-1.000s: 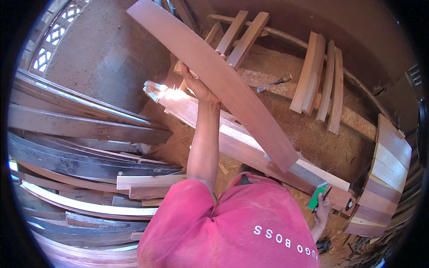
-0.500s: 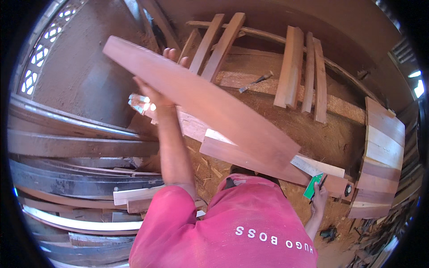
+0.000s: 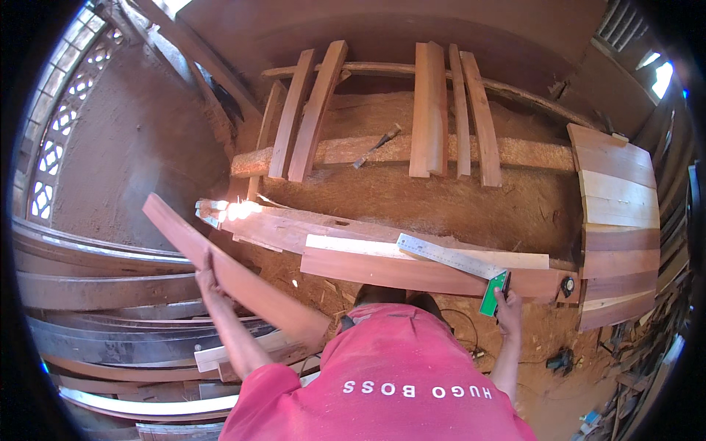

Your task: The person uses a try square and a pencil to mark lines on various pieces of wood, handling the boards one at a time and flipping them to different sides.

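Note:
My left hand (image 3: 208,275) grips a reddish-brown wooden board (image 3: 246,273) by its long edge. The board slants at the left of the bench, its near end blurred and close to my body. My right hand (image 3: 508,303) is closed on the green handle of a try square (image 3: 452,256), with a thin dark pencil-like stick at the fingers. The square's metal blade lies across a pale-edged plank (image 3: 412,273) on the bench in front of me.
A round black object (image 3: 567,286) sits at the bench's right end. Farther off, a chisel (image 3: 376,145) rests on a rough beam among several propped boards (image 3: 428,110). Joined planks (image 3: 619,228) stand right; stacked timber (image 3: 110,316) lies left.
My left hand has brought the board down and left, off the plank and the square's blade. The view has shifted a little. My right hand still holds the square.

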